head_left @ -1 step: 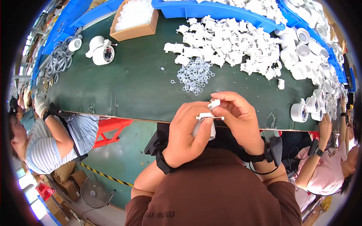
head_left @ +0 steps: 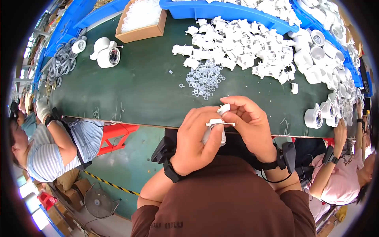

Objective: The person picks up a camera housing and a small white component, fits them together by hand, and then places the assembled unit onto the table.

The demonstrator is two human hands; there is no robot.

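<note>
Left hand (head_left: pixel 197 138) still curls fingers round white housing (head_left: pixel 223 138); right hand (head_left: pixel 253 123) pinches small white piece (head_left: pixel 224 109); no visible change, pieces seemingly apart.

The view is shifting by a very small step.
On the desk (head_left: pixel 134 87), the cardboard box (head_left: pixel 147 34), the pile of white parts (head_left: pixel 241 44) and the pile of small rings (head_left: pixel 204 80) are appearing a little farther right in it; the white cup (head_left: pixel 222 137) in the left hand (head_left: pixel 195 140) is also showing slightly farther right.
</note>
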